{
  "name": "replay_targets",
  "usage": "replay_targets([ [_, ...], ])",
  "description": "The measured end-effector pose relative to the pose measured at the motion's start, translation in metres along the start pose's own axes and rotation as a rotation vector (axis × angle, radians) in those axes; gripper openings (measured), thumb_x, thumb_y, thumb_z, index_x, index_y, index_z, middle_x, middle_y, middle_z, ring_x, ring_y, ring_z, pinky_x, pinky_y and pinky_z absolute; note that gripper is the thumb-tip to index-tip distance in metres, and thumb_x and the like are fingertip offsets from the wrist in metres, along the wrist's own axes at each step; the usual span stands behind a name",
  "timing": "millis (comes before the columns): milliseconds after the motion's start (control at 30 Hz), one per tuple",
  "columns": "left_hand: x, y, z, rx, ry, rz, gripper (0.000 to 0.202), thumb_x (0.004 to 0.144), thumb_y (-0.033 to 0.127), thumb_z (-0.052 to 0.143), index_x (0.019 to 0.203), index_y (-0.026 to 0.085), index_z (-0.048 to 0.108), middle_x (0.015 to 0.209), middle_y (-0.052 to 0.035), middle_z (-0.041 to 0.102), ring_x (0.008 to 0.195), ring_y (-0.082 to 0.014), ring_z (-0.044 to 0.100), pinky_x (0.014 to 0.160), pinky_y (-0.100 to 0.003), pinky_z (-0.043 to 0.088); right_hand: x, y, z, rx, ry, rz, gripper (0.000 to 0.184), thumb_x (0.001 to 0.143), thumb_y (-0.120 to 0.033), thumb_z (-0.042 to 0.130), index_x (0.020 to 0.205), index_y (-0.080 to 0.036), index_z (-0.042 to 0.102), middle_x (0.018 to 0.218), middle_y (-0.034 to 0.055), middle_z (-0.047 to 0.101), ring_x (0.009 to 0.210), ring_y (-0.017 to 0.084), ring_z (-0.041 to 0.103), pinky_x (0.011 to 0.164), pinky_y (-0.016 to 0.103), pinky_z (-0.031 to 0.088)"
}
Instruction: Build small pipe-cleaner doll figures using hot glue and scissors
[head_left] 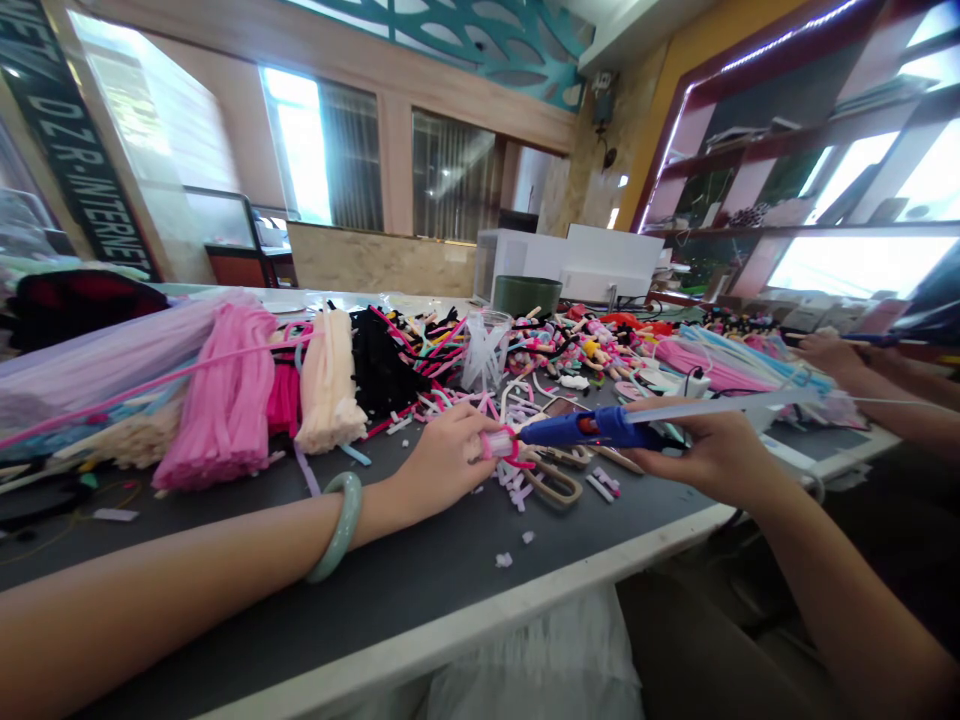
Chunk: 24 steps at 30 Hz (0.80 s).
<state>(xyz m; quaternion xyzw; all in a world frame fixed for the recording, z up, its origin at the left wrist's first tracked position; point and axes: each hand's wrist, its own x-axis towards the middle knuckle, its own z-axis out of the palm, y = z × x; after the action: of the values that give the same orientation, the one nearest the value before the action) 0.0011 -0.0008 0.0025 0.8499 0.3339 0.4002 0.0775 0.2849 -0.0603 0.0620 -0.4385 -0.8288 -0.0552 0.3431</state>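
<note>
The left hand (pixel 442 465), with a pale green bangle (pixel 337 528), pinches a small pink pipe-cleaner loop (pixel 499 444) in its fingertips, just beside the nozzle of a blue glue gun (pixel 592 428) wrapped in the right hand (pixel 720 455). Below lies a dark table (pixel 300 570) heaped with pipe cleaners. A dark banner (pixel 67 140) reads "INTERNET"; its other letters are unclear.

Hot glue gun (pixel 592 428): glossy blue plastic. Glue stick (pixel 720 405): smooth, translucent. Pink chenille loop (pixel 499 443): fuzzy fibre over wire. Bangle (pixel 339 527): polished pale-green, stone-like. Tabletop (pixel 300 600): matt dark grey.
</note>
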Motion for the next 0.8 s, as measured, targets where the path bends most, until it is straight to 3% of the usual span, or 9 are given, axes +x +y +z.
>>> replay_targets([
  [200, -0.0003, -0.0025, 0.0023, -0.008, 0.022, 0.01, 0.028, 0.07, 0.012, 0.062, 0.096, 0.02, 0.065, 0.092, -0.0039, 0.061, 0.087, -0.0172, 0.059, 0.081, -0.03, 0.048, 0.0015, -0.0052, -0.0022, -0.006, -0.009, -0.024, 0.024, 0.07, -0.032, 0.069, 0.093, -0.024, 0.066, 0.084, 0.0018, 0.072, 0.071, 0.021, 0.067, 0.063, 0.029, 0.053],
  [800, 0.0003, -0.0046, 0.0034, 0.015, 0.029, -0.009, 0.024, 0.069, 0.016, 0.065, 0.093, 0.017, 0.065, 0.092, -0.005, 0.063, 0.087, -0.0183, 0.06, 0.081, -0.032, 0.047, 0.0012, -0.0092, -0.0044, -0.101, -0.061, -0.082, 0.019, 0.072, -0.029, 0.066, 0.092, -0.026, 0.068, 0.085, -0.0006, 0.072, 0.074, 0.02, 0.068, 0.062, 0.024, 0.052],
])
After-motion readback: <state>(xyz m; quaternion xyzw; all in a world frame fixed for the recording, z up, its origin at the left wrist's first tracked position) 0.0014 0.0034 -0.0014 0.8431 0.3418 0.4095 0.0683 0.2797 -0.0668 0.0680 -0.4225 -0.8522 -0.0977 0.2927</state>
